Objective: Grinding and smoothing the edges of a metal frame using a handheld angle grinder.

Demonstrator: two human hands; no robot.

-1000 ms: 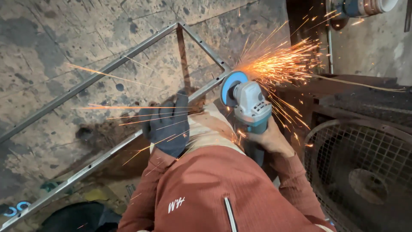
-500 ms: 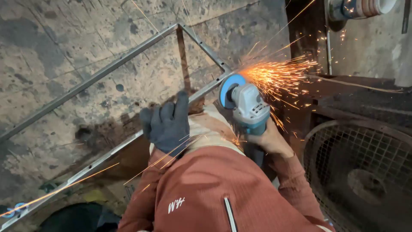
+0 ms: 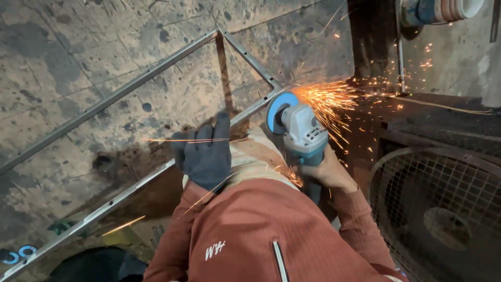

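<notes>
My right hand (image 3: 330,172), bare, grips a blue and grey angle grinder (image 3: 301,130). Its blue guarded disc (image 3: 276,110) touches the near bar of a grey metal frame (image 3: 130,89) close to its corner, and orange sparks (image 3: 334,99) spray to the right. My left hand (image 3: 207,152) wears a dark glove. It rests with its fingers spread by the near frame bar, just left of the grinder. My rust-red sleeves fill the bottom of the view.
The frame lies on a stained concrete floor (image 3: 78,47). A round wire fan guard (image 3: 443,209) stands at the lower right beside a dark metal bench (image 3: 443,125). A blue and white spool (image 3: 443,9) sits at the top right. Small blue rings (image 3: 18,254) lie at the bottom left.
The grinder stays on the same spot near the frame corner. The spark spray has shifted and thinned. My gloved left hand has lifted slightly along the bar.
</notes>
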